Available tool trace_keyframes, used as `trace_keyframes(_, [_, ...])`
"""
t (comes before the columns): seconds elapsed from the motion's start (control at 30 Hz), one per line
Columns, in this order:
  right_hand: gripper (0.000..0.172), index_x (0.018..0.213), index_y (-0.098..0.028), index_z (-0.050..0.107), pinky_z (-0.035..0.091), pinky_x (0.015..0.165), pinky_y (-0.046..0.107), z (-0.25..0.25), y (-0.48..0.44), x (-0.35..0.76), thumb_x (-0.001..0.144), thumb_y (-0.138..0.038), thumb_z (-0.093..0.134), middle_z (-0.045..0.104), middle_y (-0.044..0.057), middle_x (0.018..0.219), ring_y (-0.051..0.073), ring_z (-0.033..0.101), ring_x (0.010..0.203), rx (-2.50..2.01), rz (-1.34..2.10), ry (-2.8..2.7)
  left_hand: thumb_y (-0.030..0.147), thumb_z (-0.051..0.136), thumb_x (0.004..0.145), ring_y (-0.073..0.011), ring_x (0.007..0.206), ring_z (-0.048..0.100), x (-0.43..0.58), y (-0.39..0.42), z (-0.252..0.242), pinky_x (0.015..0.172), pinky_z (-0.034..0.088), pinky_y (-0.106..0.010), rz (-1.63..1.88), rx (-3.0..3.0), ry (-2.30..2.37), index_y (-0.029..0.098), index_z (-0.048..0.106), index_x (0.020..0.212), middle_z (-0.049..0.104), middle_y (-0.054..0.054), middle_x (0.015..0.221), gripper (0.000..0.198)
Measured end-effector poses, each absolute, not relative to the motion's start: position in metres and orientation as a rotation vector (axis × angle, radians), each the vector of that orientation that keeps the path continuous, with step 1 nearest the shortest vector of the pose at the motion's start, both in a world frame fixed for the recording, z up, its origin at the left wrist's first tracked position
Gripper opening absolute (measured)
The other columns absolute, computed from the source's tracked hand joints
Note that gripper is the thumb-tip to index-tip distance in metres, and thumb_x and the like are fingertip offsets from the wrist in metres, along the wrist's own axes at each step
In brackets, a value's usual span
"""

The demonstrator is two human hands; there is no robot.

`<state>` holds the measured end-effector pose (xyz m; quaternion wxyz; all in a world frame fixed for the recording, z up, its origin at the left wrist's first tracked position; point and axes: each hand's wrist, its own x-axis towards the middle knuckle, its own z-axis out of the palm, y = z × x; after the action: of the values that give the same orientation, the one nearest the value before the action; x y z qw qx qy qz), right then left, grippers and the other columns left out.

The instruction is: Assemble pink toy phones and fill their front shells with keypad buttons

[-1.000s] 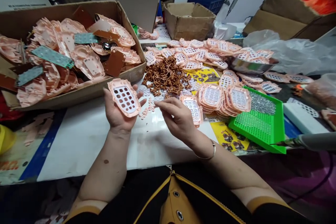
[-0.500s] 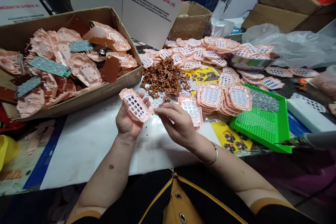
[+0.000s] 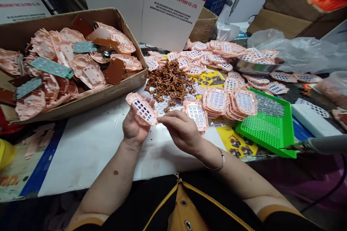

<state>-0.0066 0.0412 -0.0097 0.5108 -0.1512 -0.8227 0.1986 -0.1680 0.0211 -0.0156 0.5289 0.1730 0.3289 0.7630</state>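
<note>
My left hand (image 3: 133,127) holds a pink plastic casing (image 3: 132,98), tilted, with its white face full of dark holes turned up toward me. At the casing's lower right end, the fingers of my right hand (image 3: 182,130) are pinched together; whatever lies between their tips is too small to make out. Just beyond both hands is a heap of small brown plastic parts (image 3: 169,81). Beside my right hand lies a casing with a printed keypad face (image 3: 195,114), and stacks of similar casings (image 3: 216,101) stand to its right.
On the left, a cardboard box (image 3: 119,90) holds pink shells and circuit boards. A green perforated tray (image 3: 264,124) with small metal pieces sits at the right, near a grey-handled tool (image 3: 325,143). Further back are a metal bowl (image 3: 257,68) of casings and a white carton (image 3: 173,18).
The view has shifted slightly, so background things sit a little differently. Both hands keep nearly the same pose at the casing, with the right fingers still at its end.
</note>
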Motion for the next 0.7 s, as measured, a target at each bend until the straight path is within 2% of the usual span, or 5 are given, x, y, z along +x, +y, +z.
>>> trace_keyframes(0.47, [0.034,0.12,-0.021,0.065,0.059,0.072,0.024,-0.0065,0.0333,-0.011,0.093,-0.004,0.051,0.069,0.007,0.099,0.013,0.068,0.087,-0.283,0.51,-2.015,0.057,0.09,0.056,-0.0299,0.122,0.064,-0.1681,0.0202,-0.0159,0.114,0.046,-0.042,1.794,0.404,0.77,0.021,0.073,0.103,0.076,-0.007,0.104,0.061])
trace_keyframes(0.7, [0.037,0.122,-0.022,0.064,0.059,0.072,0.024,-0.0061,0.0318,-0.0119,0.093,-0.003,0.05,0.07,0.008,0.101,0.014,0.069,0.089,-0.244,0.515,-2.036,0.057,0.088,0.059,-0.0316,0.124,0.064,-0.1686,0.0193,-0.0166,0.113,0.047,-0.045,1.788,0.408,0.764,0.021,0.072,0.104,0.076,-0.009,0.107,0.059])
